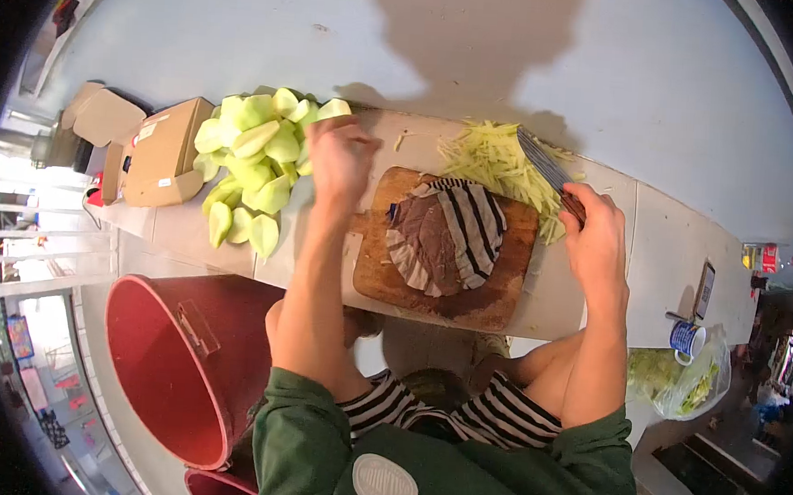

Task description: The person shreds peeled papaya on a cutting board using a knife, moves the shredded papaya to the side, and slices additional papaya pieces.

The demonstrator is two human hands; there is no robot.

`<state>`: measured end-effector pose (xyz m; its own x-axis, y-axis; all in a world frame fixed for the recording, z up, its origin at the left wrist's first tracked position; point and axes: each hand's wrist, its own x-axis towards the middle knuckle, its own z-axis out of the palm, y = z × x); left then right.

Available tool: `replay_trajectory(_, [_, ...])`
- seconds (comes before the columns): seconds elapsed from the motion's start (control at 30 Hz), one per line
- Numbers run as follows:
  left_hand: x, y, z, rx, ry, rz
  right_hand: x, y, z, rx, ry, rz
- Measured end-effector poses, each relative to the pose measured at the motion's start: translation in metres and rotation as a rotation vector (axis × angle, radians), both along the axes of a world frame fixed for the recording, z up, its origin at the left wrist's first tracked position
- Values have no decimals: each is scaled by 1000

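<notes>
My right hand (597,242) is closed round the wooden handle of a knife (543,161). Its broad grey blade slants up and left over a heap of pale green shreds (497,163). My left hand (340,158), smeared by motion, is at the right side of a pile of peeled pale green fruit pieces (255,162); its fingers are too blurred to show whether they hold anything. Between my hands lies a wooden cutting board (372,278). A folded cloth (442,237), part brown and part black-and-white striped, rests on it.
An opened cardboard box (168,152) stands left of the fruit. Below the counter at left is a large red bin (168,351). On the right are a phone (704,289), a blue-and-white cup (684,339) and a plastic bag (696,393) with green contents. A wall (273,31) runs behind the counter.
</notes>
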<state>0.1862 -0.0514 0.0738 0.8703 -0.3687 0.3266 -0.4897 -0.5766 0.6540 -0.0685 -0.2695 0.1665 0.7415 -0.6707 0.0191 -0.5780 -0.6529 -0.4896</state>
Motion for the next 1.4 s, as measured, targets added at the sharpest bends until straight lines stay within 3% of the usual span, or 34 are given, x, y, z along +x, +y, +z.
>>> replay_trajectory(0.1, [32,45,-7,29,-51,170,-1,-3,-2,33,29,-4])
replay_trajectory(0.27, [55,109,-10,449,-176,399,2,0,-5,7,13,44])
replay_trajectory(0.4, [77,142,-37,302,-3,322,4,6,-4,72,67,116])
replay_trajectory(0.53, [79,150,-37,276,-28,302,4,13,-9,161,69,178])
replay_trajectory(0.63, [80,149,-39,249,-73,334,4,16,-14,215,69,221])
replay_trajectory(0.7, [83,147,-40,337,-342,318,2,21,-16,219,80,231])
replay_trajectory(0.73, [90,144,-39,328,-348,317,4,20,-16,219,89,234])
replay_trajectory(0.8, [97,141,-41,269,-114,238,6,24,-15,187,89,226])
replay_trajectory(0.97, [89,134,-14,225,-50,235,16,34,-11,198,93,291])
replay_trajectory(1.03, [83,133,-12,55,-53,220,20,37,-12,207,104,316])
replay_trajectory(1.1, [69,123,-8,15,95,263,21,44,-9,214,98,309])
replay_trajectory(1.17, [27,97,14,-581,747,203,17,49,-10,223,94,293])
replay_trajectory(1.4, [-74,57,26,-814,1230,-61,8,60,-20,261,62,364])
